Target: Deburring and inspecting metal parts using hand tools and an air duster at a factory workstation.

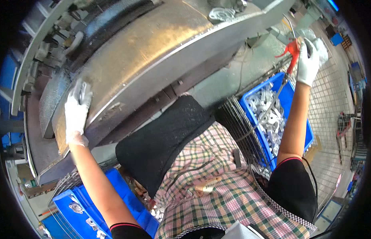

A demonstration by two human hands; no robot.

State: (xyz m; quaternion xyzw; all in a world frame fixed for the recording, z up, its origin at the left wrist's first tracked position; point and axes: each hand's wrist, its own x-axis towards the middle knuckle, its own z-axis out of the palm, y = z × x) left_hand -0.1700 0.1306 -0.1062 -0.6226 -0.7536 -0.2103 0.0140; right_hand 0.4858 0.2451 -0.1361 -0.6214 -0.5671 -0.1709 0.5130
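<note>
My right hand (308, 63), in a white glove, is raised at the upper right. It is closed around a red air blow gun (292, 51) with a thin bent metal nozzle, and a hose (276, 96) hangs from its handle. At the left, my gloved left hand (77, 109) is over the end of the worn metal worktable (153, 38). Its fingers are curled around something greyish, too blurred to name. Below my right hand stands a blue bin (287, 95) holding many silvery metal castings (269, 113).
Another blue bin (127, 195) is under my left forearm, with a few castings (76, 208) at its side. Clear plastic-like pieces (222, 14) lie on the table's far part. Machine fittings (60, 38) line the back left. Wire mesh (327, 95) runs along the right.
</note>
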